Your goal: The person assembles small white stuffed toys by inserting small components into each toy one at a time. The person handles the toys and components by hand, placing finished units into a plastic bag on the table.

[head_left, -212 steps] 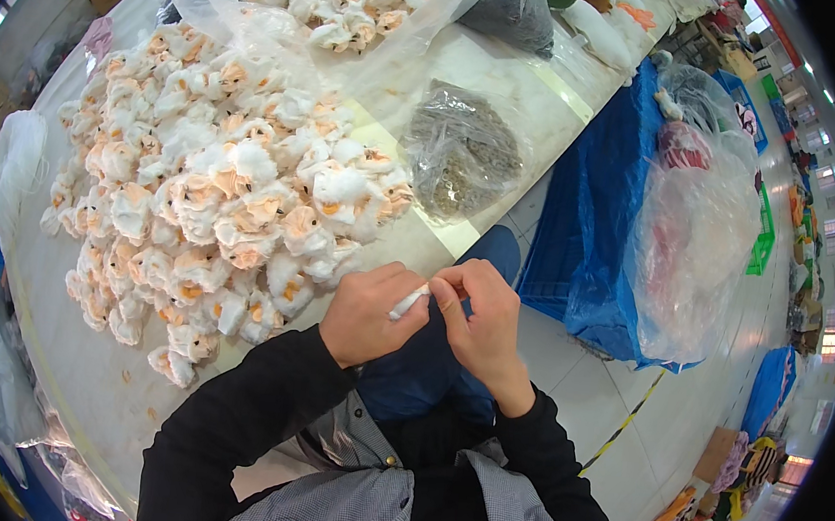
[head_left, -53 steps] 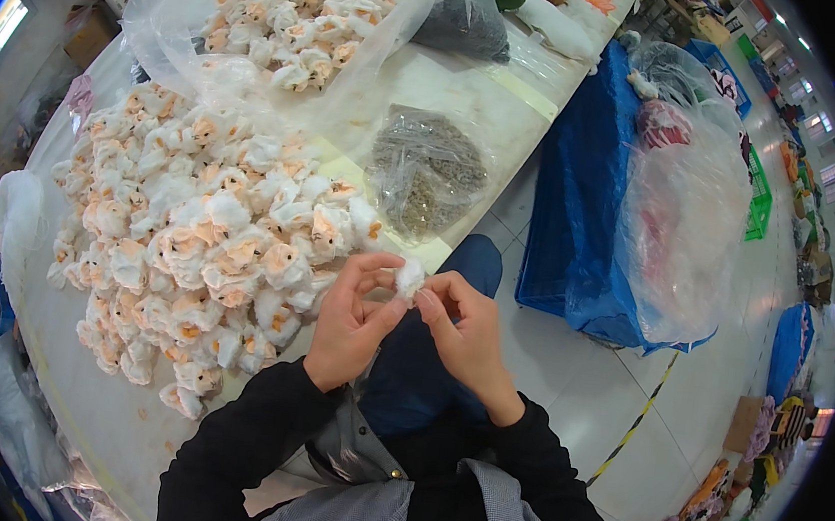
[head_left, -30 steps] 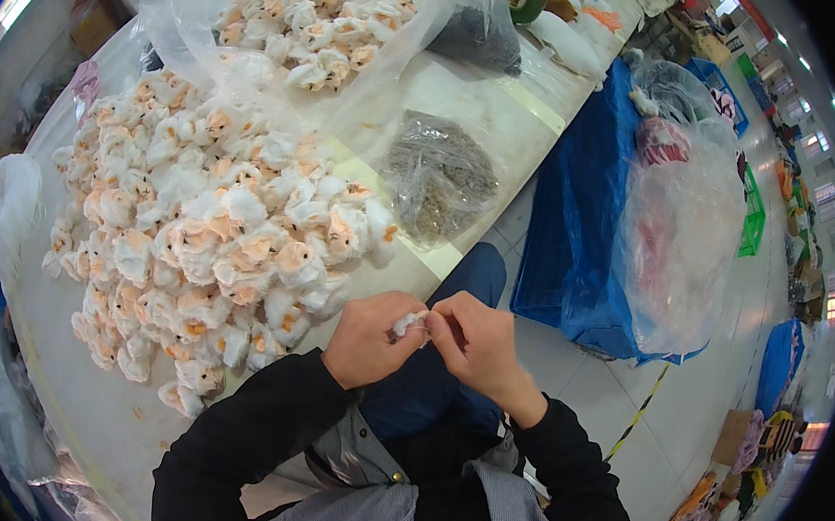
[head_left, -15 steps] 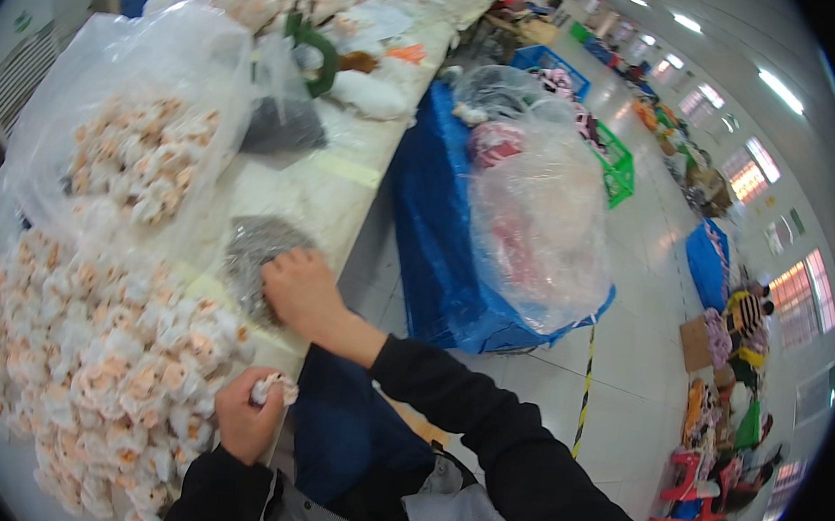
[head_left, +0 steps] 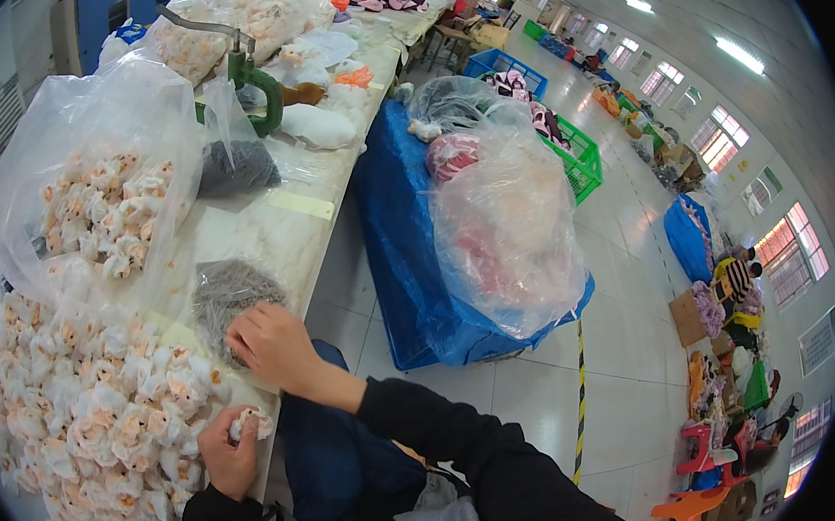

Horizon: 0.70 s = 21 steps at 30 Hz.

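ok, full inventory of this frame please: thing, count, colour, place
plush pieces: too many to count, white and peach, loose pile on the near table
clear bag: one, holds more plush pieces, behind the pile
grey pile: one, small dark bits in clear plastic, table edge
dark bag: one, grey contents, further up the table
green tool: one, standing on the table behind the dark bag
blue bin: one, on the floor right of the table
big clear bag: one, pink and white contents, in the blue bin
green crate: one, floor beyond the bin
left hand: grip shut on plush piece
right hand: reaching into the grey pile
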Available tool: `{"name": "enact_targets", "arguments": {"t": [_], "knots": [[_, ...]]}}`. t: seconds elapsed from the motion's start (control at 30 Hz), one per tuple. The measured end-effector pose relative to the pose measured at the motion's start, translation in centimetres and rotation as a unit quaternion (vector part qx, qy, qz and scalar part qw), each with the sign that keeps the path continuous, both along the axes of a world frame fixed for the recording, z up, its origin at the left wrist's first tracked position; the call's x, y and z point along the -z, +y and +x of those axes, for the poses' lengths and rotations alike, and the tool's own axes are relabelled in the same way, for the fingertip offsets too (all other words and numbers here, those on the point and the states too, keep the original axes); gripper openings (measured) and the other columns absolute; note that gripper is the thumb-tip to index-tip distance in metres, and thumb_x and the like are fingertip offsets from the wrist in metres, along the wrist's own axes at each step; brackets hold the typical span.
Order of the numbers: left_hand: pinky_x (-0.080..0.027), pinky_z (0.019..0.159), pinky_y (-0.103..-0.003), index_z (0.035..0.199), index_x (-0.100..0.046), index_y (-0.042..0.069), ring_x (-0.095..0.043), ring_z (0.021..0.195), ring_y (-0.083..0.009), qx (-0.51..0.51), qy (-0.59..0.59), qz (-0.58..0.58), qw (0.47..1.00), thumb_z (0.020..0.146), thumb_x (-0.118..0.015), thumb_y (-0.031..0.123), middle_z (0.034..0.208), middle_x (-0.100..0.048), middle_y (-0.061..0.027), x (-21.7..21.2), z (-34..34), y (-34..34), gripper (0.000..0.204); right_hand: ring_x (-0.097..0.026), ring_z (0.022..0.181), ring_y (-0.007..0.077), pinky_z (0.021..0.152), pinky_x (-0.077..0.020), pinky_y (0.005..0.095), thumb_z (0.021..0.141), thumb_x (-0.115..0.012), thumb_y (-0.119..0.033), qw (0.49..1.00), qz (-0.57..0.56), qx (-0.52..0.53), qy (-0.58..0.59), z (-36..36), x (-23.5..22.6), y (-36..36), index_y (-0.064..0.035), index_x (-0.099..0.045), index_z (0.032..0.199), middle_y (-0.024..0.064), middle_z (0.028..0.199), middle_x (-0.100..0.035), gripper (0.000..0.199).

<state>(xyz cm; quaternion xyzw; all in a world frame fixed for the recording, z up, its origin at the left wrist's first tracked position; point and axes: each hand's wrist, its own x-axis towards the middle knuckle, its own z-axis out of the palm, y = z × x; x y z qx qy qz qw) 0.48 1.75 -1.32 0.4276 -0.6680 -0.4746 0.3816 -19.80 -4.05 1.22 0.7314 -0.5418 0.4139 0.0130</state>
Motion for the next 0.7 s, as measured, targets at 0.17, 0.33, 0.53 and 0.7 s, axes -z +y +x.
{"name": "enact_targets", "arguments": {"t": [0.17, 0.33, 0.53, 0.7], "knots": [[-0.046, 0.061, -0.029, 0.103, -0.073, -0.003, -0.06, 0.069, -0.0113, -0.017, 0.013, -0.037, 0.999, 0.096, -0.069, 0.005, 0.079, -0.07, -0.0085, 0.4, -0.2, 0.2, 0.011, -0.065, 0.084, 0.0312, 0.071, -0.0532, 0.0406, 0.092, -0.076, -0.016, 0.987, 0.055, -0.054, -0.143, 2.8, -0.6, 6.4, -0.0075, -0.07, 0.092, 0.0077, 0.087, -0.067, 0.01], [-0.044, 0.06, -0.028, 0.1, -0.071, -0.003, -0.058, 0.066, -0.011, -0.01, -0.003, -0.03, 0.999, 0.094, -0.068, 0.002, 0.074, -0.068, -0.0079, 0.3, -0.2, 0.2, 0.008, -0.064, 0.082, 0.0288, 0.071, -0.0539, 0.0384, 0.091, -0.077, -0.015, 0.992, 0.034, -0.037, -0.114, 3.6, 0.0, 8.7, -0.0068, -0.069, 0.093, 0.0079, 0.087, -0.065, 0.012], [-0.041, 0.058, -0.027, 0.098, -0.071, -0.002, -0.054, 0.064, -0.0086, -0.003, 0.009, -0.032, 0.999, 0.093, -0.069, 0.001, 0.073, -0.066, -0.005, 0.2, -0.1, 0.1, 0.007, -0.065, 0.082, 0.0275, 0.071, -0.0546, 0.0373, 0.089, -0.077, -0.013, 0.998, 0.007, -0.023, -0.059, 3.2, 0.8, 8.5, -0.0062, -0.067, 0.093, 0.0074, 0.087, -0.064, 0.012], [-0.038, 0.056, -0.028, 0.097, -0.071, -0.002, -0.05, 0.062, -0.0076, 0.002, 0.001, -0.021, 1.0, 0.091, -0.073, 0.005, 0.071, -0.064, -0.0038, 0.6, 0.1, -0.1, 0.009, -0.062, 0.084, 0.0287, 0.073, -0.0533, 0.0372, 0.09, -0.072, -0.012, 0.998, 0.014, -0.028, -0.063, 3.1, 1.3, 8.5, -0.0043, -0.064, 0.095, 0.009, 0.086, -0.06, 0.012]]}}
